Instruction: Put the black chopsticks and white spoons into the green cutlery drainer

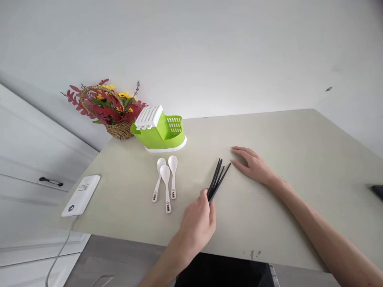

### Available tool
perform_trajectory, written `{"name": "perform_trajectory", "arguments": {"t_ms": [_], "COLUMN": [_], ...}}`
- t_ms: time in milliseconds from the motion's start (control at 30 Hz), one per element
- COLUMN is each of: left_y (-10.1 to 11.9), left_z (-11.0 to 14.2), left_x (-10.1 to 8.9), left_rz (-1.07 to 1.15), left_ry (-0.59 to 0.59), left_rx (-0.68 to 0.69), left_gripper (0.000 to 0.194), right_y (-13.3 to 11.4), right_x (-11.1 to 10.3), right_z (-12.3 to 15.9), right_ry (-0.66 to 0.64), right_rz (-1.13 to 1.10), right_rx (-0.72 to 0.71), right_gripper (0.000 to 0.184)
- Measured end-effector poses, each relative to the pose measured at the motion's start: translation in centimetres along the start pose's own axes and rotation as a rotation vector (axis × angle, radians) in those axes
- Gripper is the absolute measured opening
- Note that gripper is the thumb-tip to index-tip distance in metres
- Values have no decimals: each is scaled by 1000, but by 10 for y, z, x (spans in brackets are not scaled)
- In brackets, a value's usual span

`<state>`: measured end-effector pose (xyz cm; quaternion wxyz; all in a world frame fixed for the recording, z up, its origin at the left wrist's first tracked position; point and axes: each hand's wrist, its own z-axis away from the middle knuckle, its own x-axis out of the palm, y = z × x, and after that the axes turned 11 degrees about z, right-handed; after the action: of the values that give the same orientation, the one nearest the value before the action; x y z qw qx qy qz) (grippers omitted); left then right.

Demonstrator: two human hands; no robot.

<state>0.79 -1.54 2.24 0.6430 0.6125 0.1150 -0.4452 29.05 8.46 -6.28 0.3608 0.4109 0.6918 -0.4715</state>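
Several black chopsticks (218, 179) stick out of my left hand (198, 217), which is closed round their lower ends near the table's front edge. Their tips fan out and point away from me. To their right, my right hand (251, 164) rests on the tabletop, fingers stretched out and thumb apart, holding nothing. Its thumb is close to the chopstick tips. Left of the chopsticks lie three white spoons (165, 175), bowls pointing away from me and printed marks on the handles. Behind the spoons stands a green utensil holder (152, 135) with a white slatted top and a white base.
A wicker basket (119, 130) of red leaves and yellow flowers stands against the wall, behind the holder. A white device (81, 195) with a cable lies at the table's left edge. A dark object (377, 191) sits at the far right.
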Motion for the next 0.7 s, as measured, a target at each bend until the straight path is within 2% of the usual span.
{"name": "perform_trajectory", "arguments": {"t_ms": [133, 267, 467, 700], "left_y": [1, 4, 12, 32], "left_z": [-8, -11, -12, -15], "left_x": [9, 12, 9, 1], "left_rz": [-199, -274, -379, -537], "left_ry": [24, 13, -33, -74], "left_rx": [-28, -57, -63, -101], "left_gripper": [40, 43, 42, 33], "right_y": [0, -2, -4, -3], "right_x": [0, -2, -5, -4], "right_z": [0, 0, 1, 1], "right_ry": [-32, -66, -103, -87], "right_rz": [-10, -9, -2, 9], "right_rx": [-9, -21, -20, -26], "right_gripper": [50, 52, 55, 55]}}
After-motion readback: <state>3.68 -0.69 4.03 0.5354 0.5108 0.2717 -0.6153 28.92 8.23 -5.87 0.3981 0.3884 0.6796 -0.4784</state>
